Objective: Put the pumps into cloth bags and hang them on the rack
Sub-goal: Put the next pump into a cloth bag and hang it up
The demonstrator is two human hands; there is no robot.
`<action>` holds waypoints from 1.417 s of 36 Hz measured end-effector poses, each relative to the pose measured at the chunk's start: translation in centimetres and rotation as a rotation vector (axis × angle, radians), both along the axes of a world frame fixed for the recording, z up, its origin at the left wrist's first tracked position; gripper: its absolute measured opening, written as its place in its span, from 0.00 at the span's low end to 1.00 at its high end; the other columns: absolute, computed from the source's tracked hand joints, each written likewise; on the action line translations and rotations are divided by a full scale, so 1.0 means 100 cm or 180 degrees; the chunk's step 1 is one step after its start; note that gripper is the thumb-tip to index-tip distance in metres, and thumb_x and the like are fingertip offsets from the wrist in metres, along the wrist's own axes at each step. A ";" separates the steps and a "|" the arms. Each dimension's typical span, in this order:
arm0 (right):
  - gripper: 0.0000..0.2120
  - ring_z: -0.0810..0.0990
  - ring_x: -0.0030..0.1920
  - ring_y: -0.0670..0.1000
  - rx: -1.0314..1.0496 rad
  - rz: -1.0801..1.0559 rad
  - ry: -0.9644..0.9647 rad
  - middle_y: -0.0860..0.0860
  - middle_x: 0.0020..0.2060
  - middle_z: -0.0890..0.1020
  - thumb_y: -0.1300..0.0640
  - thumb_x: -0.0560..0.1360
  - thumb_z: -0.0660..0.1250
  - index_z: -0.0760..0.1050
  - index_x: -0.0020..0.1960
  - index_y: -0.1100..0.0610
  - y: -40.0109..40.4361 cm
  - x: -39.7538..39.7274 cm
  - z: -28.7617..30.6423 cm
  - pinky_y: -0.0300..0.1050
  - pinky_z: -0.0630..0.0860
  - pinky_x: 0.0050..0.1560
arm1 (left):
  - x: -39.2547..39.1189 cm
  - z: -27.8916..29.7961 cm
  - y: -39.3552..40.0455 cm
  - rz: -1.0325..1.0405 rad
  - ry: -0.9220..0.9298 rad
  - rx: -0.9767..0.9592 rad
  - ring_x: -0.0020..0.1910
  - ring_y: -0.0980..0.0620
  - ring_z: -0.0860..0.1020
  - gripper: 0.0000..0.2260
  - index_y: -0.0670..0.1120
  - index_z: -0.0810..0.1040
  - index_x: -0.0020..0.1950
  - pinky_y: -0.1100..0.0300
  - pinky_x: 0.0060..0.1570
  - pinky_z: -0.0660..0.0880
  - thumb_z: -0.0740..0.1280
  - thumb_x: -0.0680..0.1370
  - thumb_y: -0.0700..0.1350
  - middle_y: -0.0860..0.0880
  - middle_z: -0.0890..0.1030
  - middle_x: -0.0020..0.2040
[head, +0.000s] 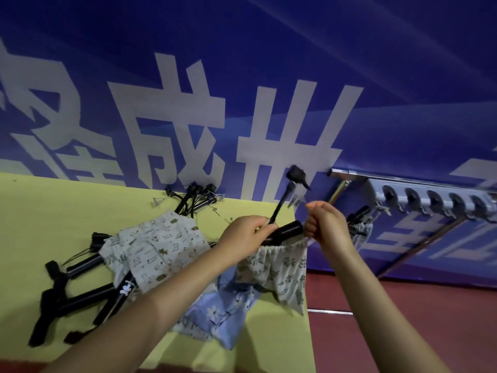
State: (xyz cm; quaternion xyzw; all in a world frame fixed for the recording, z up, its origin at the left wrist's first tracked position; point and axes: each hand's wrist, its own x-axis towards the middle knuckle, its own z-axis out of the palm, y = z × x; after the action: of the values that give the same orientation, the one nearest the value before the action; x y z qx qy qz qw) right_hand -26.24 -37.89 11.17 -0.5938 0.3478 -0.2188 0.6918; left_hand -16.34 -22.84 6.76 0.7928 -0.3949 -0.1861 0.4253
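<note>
Two bare forearms reach in from the lower edge, with no sleeve showing on either. The left hand [246, 235] and the right hand [326, 220] wear no gloves, rings, watch or wristband.

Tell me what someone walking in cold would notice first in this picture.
First, the two hands at centre: the left hand and right hand hold a leaf-print cloth bag by its gathered mouth, with a black pump sticking out. Behind them, huge white characters fill the blue banner. At left, more black pumps and printed bags lie on the yellow table.
</note>
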 end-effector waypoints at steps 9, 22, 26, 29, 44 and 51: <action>0.10 0.72 0.28 0.50 0.0001 -0.0213 -0.0132 0.52 0.27 0.74 0.68 0.79 0.56 0.73 0.45 0.59 -0.035 -0.021 -0.007 0.44 0.72 0.33 | 0.002 0.020 -0.030 -0.0092 -0.1665 0.0280 0.43 0.46 0.74 0.15 0.41 0.76 0.44 0.58 0.42 0.63 0.56 0.84 0.47 0.47 0.77 0.38; 0.10 0.77 0.30 0.48 0.0135 0.0828 -0.0745 0.54 0.33 0.80 0.69 0.78 0.59 0.76 0.43 0.60 -0.159 -0.066 0.006 0.37 0.72 0.31 | -0.058 0.100 -0.196 0.0469 0.0252 -0.0972 0.30 0.56 0.71 0.14 0.50 0.73 0.36 0.59 0.37 0.69 0.59 0.82 0.46 0.53 0.73 0.29; 0.09 0.78 0.31 0.50 0.0169 0.0801 -0.0872 0.56 0.34 0.81 0.70 0.78 0.59 0.75 0.44 0.61 -0.214 -0.086 -0.001 0.38 0.72 0.33 | -0.071 0.088 -0.246 0.0303 0.0289 -0.0724 0.31 0.55 0.70 0.15 0.48 0.72 0.35 0.61 0.36 0.67 0.57 0.82 0.43 0.52 0.72 0.29; 0.04 0.81 0.35 0.51 -0.0040 0.0884 -0.0789 0.56 0.40 0.85 0.66 0.76 0.63 0.74 0.48 0.59 -0.244 -0.106 -0.012 0.40 0.71 0.37 | -0.090 0.078 -0.281 0.0176 0.0684 -0.0892 0.36 0.56 0.74 0.14 0.45 0.76 0.36 0.62 0.41 0.72 0.58 0.80 0.42 0.51 0.76 0.34; 0.14 0.79 0.62 0.51 0.0386 0.1341 -0.1120 0.56 0.57 0.83 0.65 0.75 0.62 0.70 0.60 0.59 -0.313 -0.145 -0.030 0.45 0.74 0.63 | -0.134 0.050 -0.365 -0.0374 0.1046 -0.0648 0.65 0.59 0.70 0.27 0.51 0.81 0.60 0.68 0.65 0.63 0.53 0.69 0.58 0.56 0.79 0.61; 0.07 0.76 0.34 0.48 0.0521 0.1119 -0.1257 0.50 0.29 0.77 0.65 0.71 0.63 0.69 0.48 0.59 -0.321 -0.141 -0.028 0.37 0.74 0.43 | -0.131 0.035 -0.374 0.0220 0.1330 -0.0718 0.43 0.53 0.74 0.19 0.57 0.86 0.46 0.62 0.41 0.67 0.54 0.76 0.47 0.55 0.81 0.51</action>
State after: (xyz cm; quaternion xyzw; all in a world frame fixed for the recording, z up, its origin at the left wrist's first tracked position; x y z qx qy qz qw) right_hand -40.36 -69.97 8.34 -0.5330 0.1143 -0.1781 0.8192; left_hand -29.47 -60.27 10.26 0.6976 -0.2892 -0.2862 0.5898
